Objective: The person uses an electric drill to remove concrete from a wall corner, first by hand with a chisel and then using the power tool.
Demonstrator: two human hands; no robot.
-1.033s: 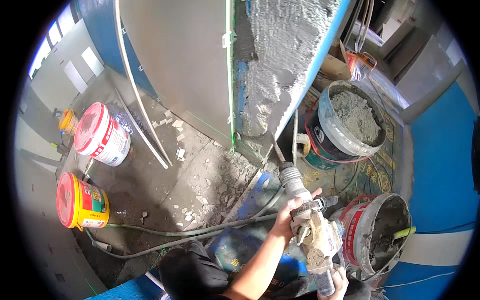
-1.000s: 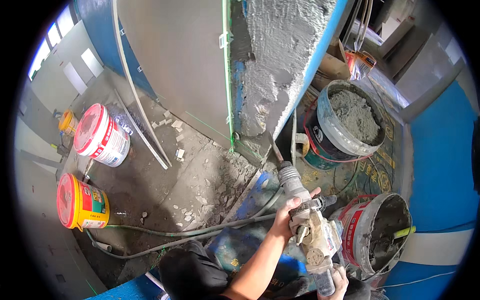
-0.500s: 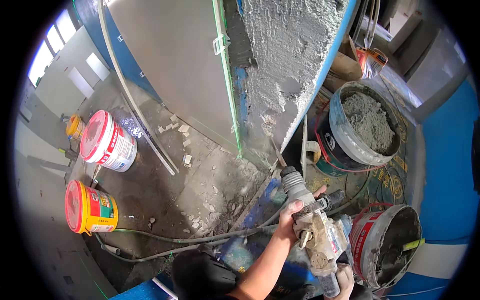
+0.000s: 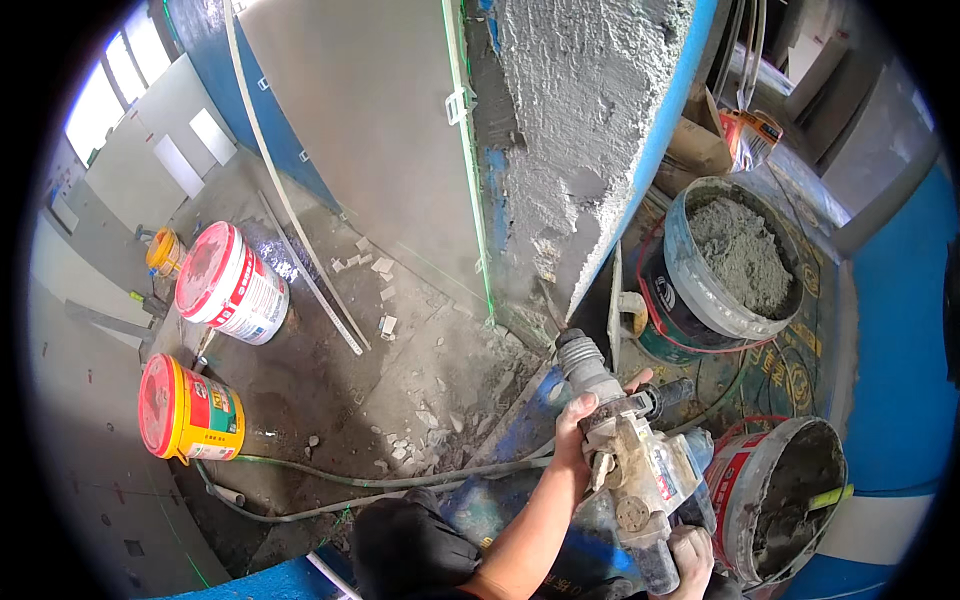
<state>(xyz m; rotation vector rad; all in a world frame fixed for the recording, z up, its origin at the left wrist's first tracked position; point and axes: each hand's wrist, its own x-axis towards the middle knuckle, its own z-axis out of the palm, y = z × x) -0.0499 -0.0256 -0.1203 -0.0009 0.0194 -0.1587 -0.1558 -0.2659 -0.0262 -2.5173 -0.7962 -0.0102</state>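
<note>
A dusty rotary hammer (image 4: pixel 640 470) with a chisel bit (image 4: pixel 553 308) is held in both hands, pointing away from me. My left hand (image 4: pixel 577 430) is wrapped round its front, near the black side handle (image 4: pixel 672 396). Around the rear grip, my right hand (image 4: pixel 692 558) is closed; its fingers are partly hidden. The bit's tip meets the low end of a rough grey plastered wall strip (image 4: pixel 590 120), beside its blue edge. Whether the tip has sunk into the plaster I cannot tell.
A bucket of grey mortar (image 4: pixel 745 255) and another mortar bucket (image 4: pixel 790 490) stand at right. Left are a white bucket with a red lid (image 4: pixel 235 285) and a yellow bucket (image 4: pixel 192 408). A hose (image 4: pixel 400 482) crosses the floor near rubble (image 4: pixel 410 445). Tile pieces (image 4: pixel 385 265) lie farther off.
The whole view has shifted slightly, so the buckets and wall appear a little farther right. Both hands keep their hold on the rotary hammer, its bit still at the wall's low end.
</note>
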